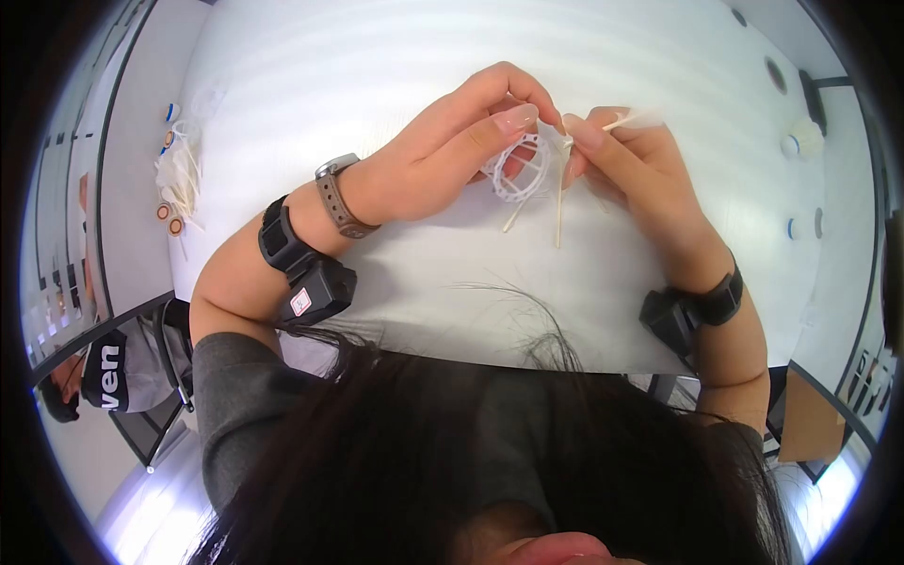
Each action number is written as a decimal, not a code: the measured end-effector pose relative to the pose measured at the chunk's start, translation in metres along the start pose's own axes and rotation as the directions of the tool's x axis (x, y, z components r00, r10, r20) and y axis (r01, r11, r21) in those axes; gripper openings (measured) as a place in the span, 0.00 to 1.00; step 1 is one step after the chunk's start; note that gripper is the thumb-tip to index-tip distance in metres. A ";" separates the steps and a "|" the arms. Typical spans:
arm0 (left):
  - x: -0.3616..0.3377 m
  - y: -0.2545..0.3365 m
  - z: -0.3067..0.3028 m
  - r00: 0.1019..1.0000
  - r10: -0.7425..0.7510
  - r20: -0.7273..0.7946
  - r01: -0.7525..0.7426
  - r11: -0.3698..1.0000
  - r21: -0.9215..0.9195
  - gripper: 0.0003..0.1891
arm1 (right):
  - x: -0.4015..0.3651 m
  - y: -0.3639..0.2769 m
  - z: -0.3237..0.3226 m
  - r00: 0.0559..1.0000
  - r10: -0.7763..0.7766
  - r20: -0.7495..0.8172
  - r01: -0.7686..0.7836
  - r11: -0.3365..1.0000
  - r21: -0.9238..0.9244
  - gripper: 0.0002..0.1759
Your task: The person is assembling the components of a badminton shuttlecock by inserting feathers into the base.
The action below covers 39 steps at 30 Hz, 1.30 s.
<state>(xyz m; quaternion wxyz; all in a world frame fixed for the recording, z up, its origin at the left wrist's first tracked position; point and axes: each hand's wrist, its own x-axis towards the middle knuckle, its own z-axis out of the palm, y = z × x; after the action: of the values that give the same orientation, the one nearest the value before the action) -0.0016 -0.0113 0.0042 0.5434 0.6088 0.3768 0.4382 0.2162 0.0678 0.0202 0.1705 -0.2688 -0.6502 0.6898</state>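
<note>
My left hand (443, 146) is closed around a white openwork plastic ring frame (518, 174), its thumb and curled fingers at the upper edge. My right hand (636, 160) pinches close beside it, thumb against fingers. Out of its grip a thin cream shaft with a blurred white vane, like a feather (640, 119), points right. Between the two hands a cream stick (558, 212) hangs down from a whitish part at the right thumb. Another thin stick (513, 218) slants below the ring. How these parts join is hidden by the fingers.
A heap of cream sticks with white vanes (181, 179) lies at the table's left edge, near small round brown-ringed pieces (175, 226) and a blue-and-white cap (172, 112). At the right are a shuttlecock-like piece (800, 141) and another blue-and-white cap (793, 229).
</note>
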 end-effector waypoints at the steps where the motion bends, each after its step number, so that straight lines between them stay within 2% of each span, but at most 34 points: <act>1: 0.000 0.002 0.002 1.000 0.011 -0.003 -0.011 1.000 -0.008 0.15 | 0.001 0.001 0.002 0.999 -0.050 0.004 0.050 0.999 -0.006 0.20; 4: 0.003 0.004 0.005 0.999 -0.053 -0.010 0.053 0.993 0.101 0.18 | 0.000 0.003 0.007 0.999 -0.041 0.031 0.042 0.999 -0.003 0.19; 7: 0.003 0.004 0.004 1.000 -0.028 0.003 0.028 0.997 0.066 0.19 | -0.002 -0.007 0.007 0.994 0.058 0.094 -0.051 0.996 -0.069 0.19; 15: 0.005 0.004 0.005 0.994 -0.105 -0.035 0.107 0.993 0.054 0.20 | 0.000 -0.004 0.009 0.995 -0.006 0.095 0.010 0.999 -0.046 0.20; 21: 0.004 0.004 0.005 0.995 -0.097 -0.034 0.099 0.992 0.078 0.20 | 0.000 -0.008 0.008 0.989 0.117 0.090 -0.106 0.987 -0.119 0.22; 27: 0.004 0.001 0.004 0.997 -0.076 -0.021 0.077 0.995 0.068 0.20 | 0.002 -0.002 0.011 0.996 0.018 0.082 -0.009 0.994 -0.108 0.22; 30: 0.004 0.002 0.002 0.997 -0.074 -0.010 0.074 0.996 0.059 0.20 | 0.001 0.000 0.009 0.993 0.092 0.076 -0.087 0.994 -0.065 0.22; 33: 0.004 0.001 0.002 0.996 -0.083 -0.012 0.083 0.995 0.048 0.20 | 0.002 0.002 0.011 0.998 0.025 0.066 -0.019 0.996 -0.090 0.22; 39: 0.002 0.003 0.004 0.996 -0.082 -0.020 0.083 0.994 0.063 0.20 | 0.000 -0.001 0.012 0.998 0.029 0.050 -0.024 0.993 -0.112 0.21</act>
<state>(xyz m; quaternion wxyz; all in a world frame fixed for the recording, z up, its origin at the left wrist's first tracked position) 0.0027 -0.0106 0.0075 0.5379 0.6059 0.4205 0.4084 0.2087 0.0580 0.0212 0.1293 -0.2687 -0.6882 0.6614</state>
